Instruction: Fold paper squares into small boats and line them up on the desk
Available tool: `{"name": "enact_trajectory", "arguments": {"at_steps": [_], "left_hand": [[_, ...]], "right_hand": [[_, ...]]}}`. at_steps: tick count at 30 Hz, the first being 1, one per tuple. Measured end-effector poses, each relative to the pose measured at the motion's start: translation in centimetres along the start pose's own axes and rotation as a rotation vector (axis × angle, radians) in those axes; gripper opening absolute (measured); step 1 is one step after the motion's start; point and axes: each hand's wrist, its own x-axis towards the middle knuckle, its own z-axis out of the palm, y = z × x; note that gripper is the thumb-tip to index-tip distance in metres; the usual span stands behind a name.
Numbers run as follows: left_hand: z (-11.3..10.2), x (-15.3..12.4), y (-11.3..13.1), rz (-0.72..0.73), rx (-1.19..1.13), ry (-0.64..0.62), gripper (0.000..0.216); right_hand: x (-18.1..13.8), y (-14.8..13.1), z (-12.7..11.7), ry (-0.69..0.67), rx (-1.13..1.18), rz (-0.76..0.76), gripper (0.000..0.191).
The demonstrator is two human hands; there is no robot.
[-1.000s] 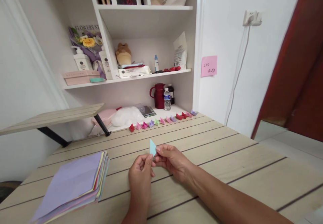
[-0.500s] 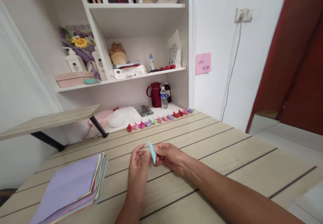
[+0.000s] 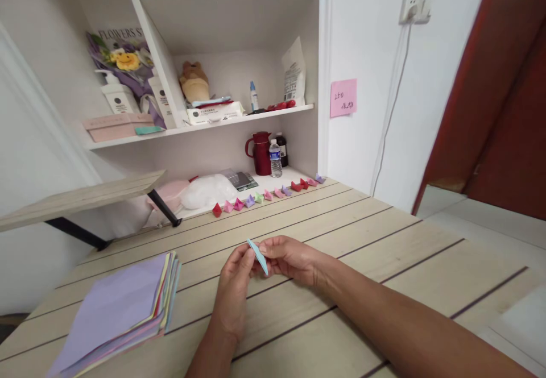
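**Pale blue folded paper (image 3: 258, 257), one piece**

Left: paper stack (image 3: 119, 301), purple on top, on the table (image 3: 196, 284). Next: my left hand (image 3: 236, 273), fingers curled, thumb beside the folded paper; whether these gripped, I could not tell. Centre: the piece itself, nearly edge-on, between both hands. Right: my right hand (image 3: 294, 257), thumb and fingers pinching it. Handling, my judgement: thin layers wanted light, even pressure, edges aligned.

Folded paper (image 3: 258, 257) held between hands (image 3: 294, 257), over table (image 3: 362, 224). Paper stack (image 3: 115, 304) laid to their left. Row of folded shapes (image 3: 268, 196) ranged along far edge; jug (image 3: 261, 154) set behind, on bottom shelf (image 3: 292, 177).
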Motion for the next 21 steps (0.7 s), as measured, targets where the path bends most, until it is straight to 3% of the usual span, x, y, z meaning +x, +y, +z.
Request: {"name": "enact_trajectory", "arguments": {"at_steps": [21], "left_hand": [[-0.28,0.27,0.05,-0.033,0.022,-0.019,0.027]], "right_hand": [[0.36,0.43,-0.73,0.029,-0.008,0.034,0.031]]}}
